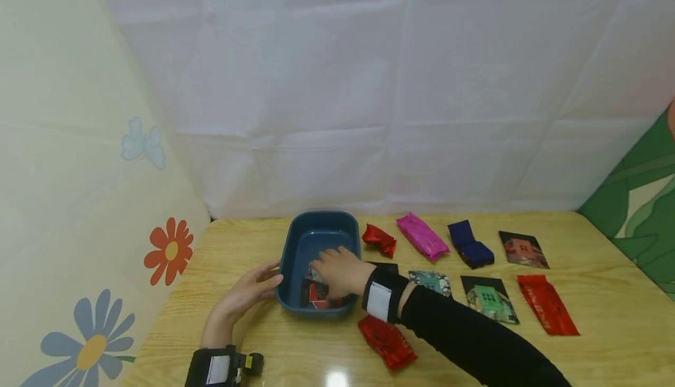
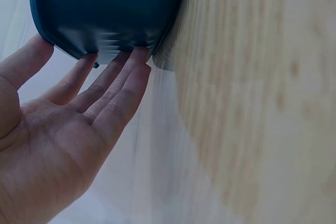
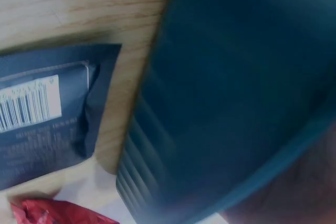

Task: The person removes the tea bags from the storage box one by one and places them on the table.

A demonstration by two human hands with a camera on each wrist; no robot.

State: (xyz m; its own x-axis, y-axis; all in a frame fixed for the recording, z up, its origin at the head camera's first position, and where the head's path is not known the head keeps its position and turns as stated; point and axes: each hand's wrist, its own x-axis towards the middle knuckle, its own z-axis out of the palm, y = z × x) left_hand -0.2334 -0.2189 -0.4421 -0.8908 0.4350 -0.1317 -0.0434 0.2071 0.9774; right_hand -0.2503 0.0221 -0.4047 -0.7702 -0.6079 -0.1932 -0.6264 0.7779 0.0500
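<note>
The left hand (image 2: 58, 129) has its fingers (image 2: 113, 85) straight and spread, tips touching the near left outer wall of the dark blue rectangular plastic tub (image 1: 295, 240) on the pale wooden table (image 1: 606, 328). The right hand (image 1: 340, 271) reaches inside the tub over dark and red foil sachets (image 1: 315, 294); whether its fingers grip one I cannot tell. Right of the tub lie a crumpled red packet (image 1: 379, 239), a magenta pouch (image 1: 422, 236) and a navy pouch (image 1: 470, 244).
</note>
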